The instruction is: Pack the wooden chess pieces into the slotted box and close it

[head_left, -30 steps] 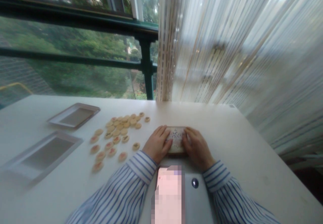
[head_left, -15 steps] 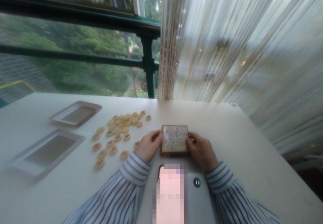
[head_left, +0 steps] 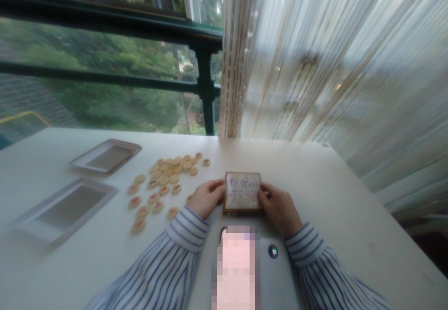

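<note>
A small square wooden box with a light, printed top and dark writing is between my hands, near the middle of the white table. My left hand grips its left edge, thumb and fingers closed against the side. On the opposite edge, my right hand pinches the box, with its fingertips curled at the side. Whether the box rests on the table or is slightly raised, I cannot tell. To the left of my left hand lie several round wooden Chinese chess pieces, some with red characters and some with dark ones.
Two shallow rectangular trays, a far one and a near one, lie on the table at left. A phone with a blurred screen is in front of me, on a grey surface. A green railing and string curtain stand beyond.
</note>
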`<state>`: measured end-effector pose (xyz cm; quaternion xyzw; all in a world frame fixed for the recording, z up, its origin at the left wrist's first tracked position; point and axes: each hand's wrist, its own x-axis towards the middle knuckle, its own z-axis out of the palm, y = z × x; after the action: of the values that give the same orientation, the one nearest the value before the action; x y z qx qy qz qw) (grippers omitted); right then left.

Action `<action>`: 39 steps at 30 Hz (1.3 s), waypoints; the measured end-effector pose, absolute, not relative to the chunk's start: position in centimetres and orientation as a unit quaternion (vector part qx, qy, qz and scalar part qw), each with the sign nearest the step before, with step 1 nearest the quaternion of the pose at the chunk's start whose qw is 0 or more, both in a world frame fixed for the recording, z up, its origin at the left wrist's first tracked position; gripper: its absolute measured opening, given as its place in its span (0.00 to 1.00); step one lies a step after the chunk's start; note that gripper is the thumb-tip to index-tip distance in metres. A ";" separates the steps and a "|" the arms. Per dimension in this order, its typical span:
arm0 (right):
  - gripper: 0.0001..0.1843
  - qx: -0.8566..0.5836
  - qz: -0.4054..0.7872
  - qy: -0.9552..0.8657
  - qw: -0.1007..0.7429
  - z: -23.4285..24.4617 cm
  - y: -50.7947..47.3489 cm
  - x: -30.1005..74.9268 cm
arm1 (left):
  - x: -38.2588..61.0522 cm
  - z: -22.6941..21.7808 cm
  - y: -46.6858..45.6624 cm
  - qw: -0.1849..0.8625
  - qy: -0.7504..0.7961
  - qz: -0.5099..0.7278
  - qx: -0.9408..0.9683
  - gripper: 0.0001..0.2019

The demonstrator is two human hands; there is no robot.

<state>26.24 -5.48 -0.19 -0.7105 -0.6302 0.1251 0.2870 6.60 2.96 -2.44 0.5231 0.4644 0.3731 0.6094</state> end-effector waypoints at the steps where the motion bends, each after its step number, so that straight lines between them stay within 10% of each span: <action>1: 0.16 -0.711 0.126 -0.630 0.287 -0.1 -5.5 26.2 | 6.7 -2.3 2.9 0.614 0.462 0.372 0.522 0.19; 39: 0.17 -0.717 0.140 -0.625 0.276 0.1 -5.5 26.1 | 7.3 -1.3 2.3 0.647 0.480 0.395 0.442 0.21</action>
<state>26.13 -5.52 0.08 -0.7166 -0.6249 0.1402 0.2764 7.26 2.32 -1.30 0.4424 0.4798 0.3951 0.6465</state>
